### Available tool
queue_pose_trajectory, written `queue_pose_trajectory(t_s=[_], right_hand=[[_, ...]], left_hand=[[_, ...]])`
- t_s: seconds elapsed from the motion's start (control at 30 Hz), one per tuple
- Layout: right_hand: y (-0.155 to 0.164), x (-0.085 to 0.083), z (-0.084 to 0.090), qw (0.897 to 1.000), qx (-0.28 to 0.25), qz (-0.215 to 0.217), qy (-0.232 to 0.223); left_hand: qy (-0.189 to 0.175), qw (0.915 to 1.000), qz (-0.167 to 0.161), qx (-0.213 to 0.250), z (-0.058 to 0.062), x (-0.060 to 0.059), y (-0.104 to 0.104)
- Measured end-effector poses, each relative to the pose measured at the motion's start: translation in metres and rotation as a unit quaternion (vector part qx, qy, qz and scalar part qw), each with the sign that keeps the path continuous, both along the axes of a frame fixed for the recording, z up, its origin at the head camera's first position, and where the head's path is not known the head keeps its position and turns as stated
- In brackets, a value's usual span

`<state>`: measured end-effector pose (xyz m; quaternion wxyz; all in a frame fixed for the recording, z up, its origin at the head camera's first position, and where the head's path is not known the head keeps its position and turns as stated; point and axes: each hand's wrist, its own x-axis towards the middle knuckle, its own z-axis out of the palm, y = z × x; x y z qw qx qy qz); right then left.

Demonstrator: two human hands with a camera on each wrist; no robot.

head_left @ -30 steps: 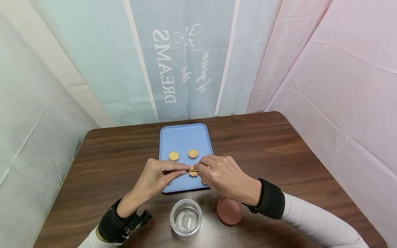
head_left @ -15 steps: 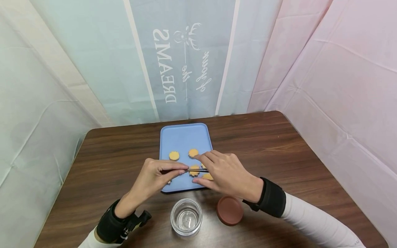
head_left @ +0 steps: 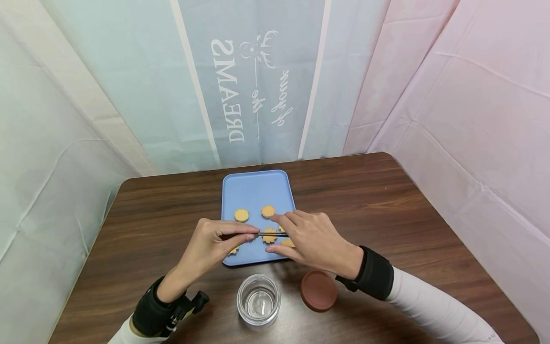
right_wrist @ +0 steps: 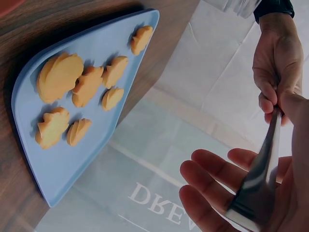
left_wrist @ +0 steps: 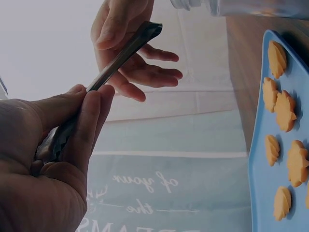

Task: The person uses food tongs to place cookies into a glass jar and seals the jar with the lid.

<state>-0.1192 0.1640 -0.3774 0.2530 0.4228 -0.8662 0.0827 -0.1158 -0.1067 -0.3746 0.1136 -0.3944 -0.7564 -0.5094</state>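
Note:
Thin metal tongs (head_left: 267, 234) span between both hands just above a blue tray (head_left: 257, 189). My left hand (head_left: 213, 247) pinches the near-left end of the tongs (left_wrist: 94, 87) between thumb and fingers. My right hand (head_left: 310, 239) holds the other end (left_wrist: 145, 32) with thumb and index finger, its other fingers spread loosely. Several orange flower-shaped cookies (head_left: 241, 215) lie on the tray (right_wrist: 72, 166), one cookie (head_left: 269, 235) directly under the tongs (right_wrist: 260, 181). More cookies (right_wrist: 60, 77) cluster at the tray's near end.
An open glass jar (head_left: 259, 301) stands on the dark wooden table (head_left: 378, 205) in front of the tray, with its brown lid (head_left: 318, 290) lying to its right. Cloth walls close in behind and on both sides.
The hands have drawn apart a little, so the tongs now show as a dark line between them. The right hand has shifted slightly right and away.

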Motion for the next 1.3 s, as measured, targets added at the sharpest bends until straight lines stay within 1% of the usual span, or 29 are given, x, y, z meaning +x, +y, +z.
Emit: queue_pose_trajectory(t_s=[0.17,0.23,0.5,0.67,0.83,1.0,1.13,1.3], right_hand=[[-0.001,0.0,-0.003,1.0,-0.003,0.007,0.007],[-0.002,0.0,-0.004,1.0,-0.003,0.009,0.009],[-0.002,-0.001,-0.008,1.0,-0.003,0.015,0.027],[-0.003,-0.002,-0.01,0.999,-0.016,0.023,0.039],[-0.004,-0.003,-0.012,0.998,-0.029,0.032,0.055],[-0.003,-0.003,-0.015,0.998,-0.03,0.051,0.037],[-0.002,-0.003,-0.016,0.998,-0.026,0.058,0.017],[-0.001,-0.002,-0.016,0.998,-0.024,0.056,0.007]], left_hand=[[-0.004,1.0,-0.001,-0.001,0.001,0.0,0.0],[-0.012,0.9999,0.002,-0.003,0.001,0.001,-0.001],[-0.005,1.0,0.0,0.007,0.002,0.002,0.0],[-0.003,0.9999,-0.002,0.011,0.002,0.002,-0.001],[-0.012,0.9999,0.002,0.007,0.001,0.003,-0.002],[-0.026,0.9996,0.002,0.007,0.0,0.004,-0.002],[-0.019,0.9997,-0.001,0.012,-0.002,0.005,-0.002],[-0.023,0.9996,-0.005,0.015,-0.002,0.005,-0.001]])
